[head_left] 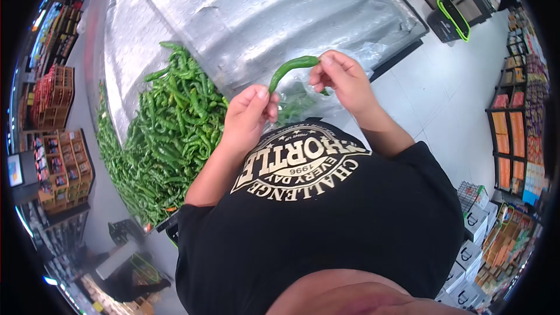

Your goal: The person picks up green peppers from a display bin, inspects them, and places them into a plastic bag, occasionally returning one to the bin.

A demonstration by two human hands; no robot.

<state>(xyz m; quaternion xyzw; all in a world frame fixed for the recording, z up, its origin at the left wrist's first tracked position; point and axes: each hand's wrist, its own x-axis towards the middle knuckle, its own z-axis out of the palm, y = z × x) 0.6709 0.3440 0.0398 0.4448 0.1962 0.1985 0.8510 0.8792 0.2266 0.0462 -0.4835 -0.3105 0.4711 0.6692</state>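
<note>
A long, curved green chili pepper (287, 69) is stretched between my two hands in front of my chest. My left hand (249, 111) pinches its lower end between thumb and fingers. At the other end, by the stem, my right hand (341, 79) grips it with thumb and forefinger. Below the pepper, a clear plastic bag (297, 105) with more green peppers inside hangs close to both hands; what holds it up is partly hidden. To the left of my left hand lies a large heap of green chili peppers (181, 111) on the display stand.
The stand's silver-lined surface (262, 11) spreads ahead of me. A black basket with a green rim (449, 20) stands on the floor at the upper right. Stocked shelves (513, 122) line the right side, with wooden display racks (63, 160) on the left.
</note>
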